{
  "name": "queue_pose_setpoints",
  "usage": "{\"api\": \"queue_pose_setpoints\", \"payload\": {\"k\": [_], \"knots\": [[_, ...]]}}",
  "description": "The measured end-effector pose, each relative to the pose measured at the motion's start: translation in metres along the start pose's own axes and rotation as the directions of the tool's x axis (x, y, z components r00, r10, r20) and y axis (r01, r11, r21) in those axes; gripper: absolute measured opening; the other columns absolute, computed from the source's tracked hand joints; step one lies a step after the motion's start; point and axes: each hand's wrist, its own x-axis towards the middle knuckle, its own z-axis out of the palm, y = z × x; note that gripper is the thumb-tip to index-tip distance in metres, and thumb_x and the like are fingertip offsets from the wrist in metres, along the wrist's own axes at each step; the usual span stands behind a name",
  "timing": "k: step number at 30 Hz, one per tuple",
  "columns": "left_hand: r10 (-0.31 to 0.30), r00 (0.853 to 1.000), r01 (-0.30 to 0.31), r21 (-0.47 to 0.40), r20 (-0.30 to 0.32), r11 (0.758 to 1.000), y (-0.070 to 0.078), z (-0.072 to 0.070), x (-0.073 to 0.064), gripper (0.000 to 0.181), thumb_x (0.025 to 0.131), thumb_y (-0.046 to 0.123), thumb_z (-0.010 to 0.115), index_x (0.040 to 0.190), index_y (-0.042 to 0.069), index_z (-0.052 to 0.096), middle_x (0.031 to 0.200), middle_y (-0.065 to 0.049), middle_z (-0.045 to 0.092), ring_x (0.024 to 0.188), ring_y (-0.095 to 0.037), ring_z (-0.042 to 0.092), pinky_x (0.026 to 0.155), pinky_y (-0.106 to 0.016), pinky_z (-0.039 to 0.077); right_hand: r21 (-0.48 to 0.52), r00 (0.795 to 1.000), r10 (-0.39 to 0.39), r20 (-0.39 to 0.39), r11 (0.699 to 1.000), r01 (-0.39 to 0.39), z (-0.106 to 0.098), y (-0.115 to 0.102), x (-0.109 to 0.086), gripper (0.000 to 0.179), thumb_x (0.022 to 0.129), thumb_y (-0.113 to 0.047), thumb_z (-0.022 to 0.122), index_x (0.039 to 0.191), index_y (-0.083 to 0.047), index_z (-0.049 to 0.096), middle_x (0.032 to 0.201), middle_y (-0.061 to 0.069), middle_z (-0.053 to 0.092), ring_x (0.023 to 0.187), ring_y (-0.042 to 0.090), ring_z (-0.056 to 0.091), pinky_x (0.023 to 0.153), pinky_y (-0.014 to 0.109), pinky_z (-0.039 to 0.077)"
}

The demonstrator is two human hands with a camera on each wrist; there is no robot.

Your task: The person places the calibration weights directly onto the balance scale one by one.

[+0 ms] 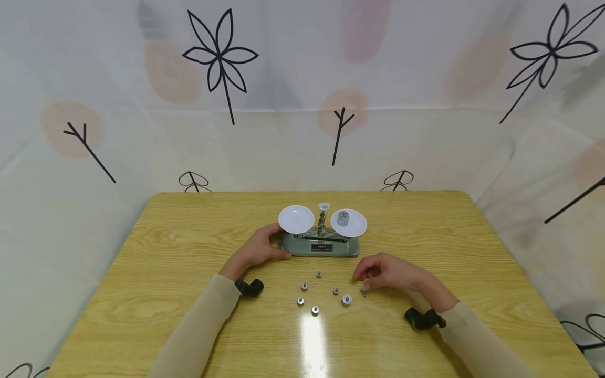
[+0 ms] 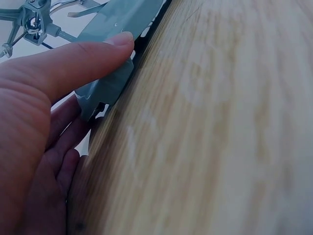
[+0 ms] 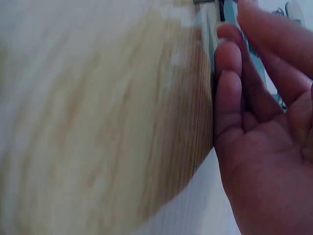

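Observation:
A balance scale (image 1: pixel 321 247) with a grey-green base and two white pans stands near the table's far side. My left hand (image 1: pixel 257 248) grips the left end of its base; in the left wrist view the thumb (image 2: pixel 93 56) lies along the front and the other fingers go behind. A metal weight (image 1: pixel 343 218) sits on the right pan (image 1: pixel 357 226); the left pan (image 1: pixel 296 219) is bare. Right of the loose weights, my right hand (image 1: pixel 389 272) hovers low with loosely bent fingers, its thumb tip close by a tiny weight (image 1: pixel 364 293). Nothing shows between its fingers in the right wrist view.
Several small metal weights stand in front of the scale, among them a larger one (image 1: pixel 346 300), one nearest me (image 1: pixel 315 311) and one nearest the scale (image 1: pixel 319 274). The wooden table (image 1: pixel 189 236) meets a patterned cloth wall (image 1: pixel 283 152) behind.

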Motion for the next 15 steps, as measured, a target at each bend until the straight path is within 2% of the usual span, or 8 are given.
{"api": "queue_pose_setpoints", "payload": {"k": [6, 9, 15], "knots": [[0.009, 1.000, -0.009, -0.014, -0.007, 1.000, 0.0003, 0.0009, 0.0005, 0.075, 0.073, 0.005, 0.088, 0.140, 0.005, 0.054, 0.138, -0.009, 0.057, 0.128, -0.027, 0.049, 0.109, -0.047, 0.037, 0.003, 0.997, -0.048, 0.057, 0.999, 0.048, -0.0015, -0.0004, 0.0017, 0.022, 0.083, -0.013, 0.081, 0.103, -0.010, 0.075, 0.109, 0.006, 0.068, 0.100, 0.019, 0.060, 0.088, 0.027, 0.049], [0.001, 1.000, -0.001, -0.014, -0.009, 1.000, 0.0002, 0.0018, 0.0003, 0.076, 0.074, 0.003, 0.088, 0.141, 0.003, 0.053, 0.139, -0.012, 0.056, 0.130, -0.030, 0.048, 0.109, -0.050, 0.036, -0.021, 0.995, -0.070, 0.072, 0.997, 0.072, -0.0015, -0.0003, 0.0023, 0.018, 0.083, -0.014, 0.081, 0.100, -0.010, 0.076, 0.108, 0.005, 0.069, 0.101, 0.019, 0.060, 0.087, 0.028, 0.050], [-0.010, 1.000, 0.010, -0.009, -0.007, 1.000, 0.0004, 0.0005, -0.0001, 0.075, 0.074, 0.006, 0.088, 0.141, 0.006, 0.054, 0.138, -0.009, 0.056, 0.129, -0.027, 0.049, 0.109, -0.048, 0.037, -0.047, 0.996, -0.055, 0.066, 0.997, 0.058, -0.0016, -0.0002, 0.0025, 0.012, 0.084, -0.016, 0.080, 0.096, -0.013, 0.079, 0.109, 0.002, 0.069, 0.106, 0.018, 0.061, 0.094, 0.028, 0.047]]}}
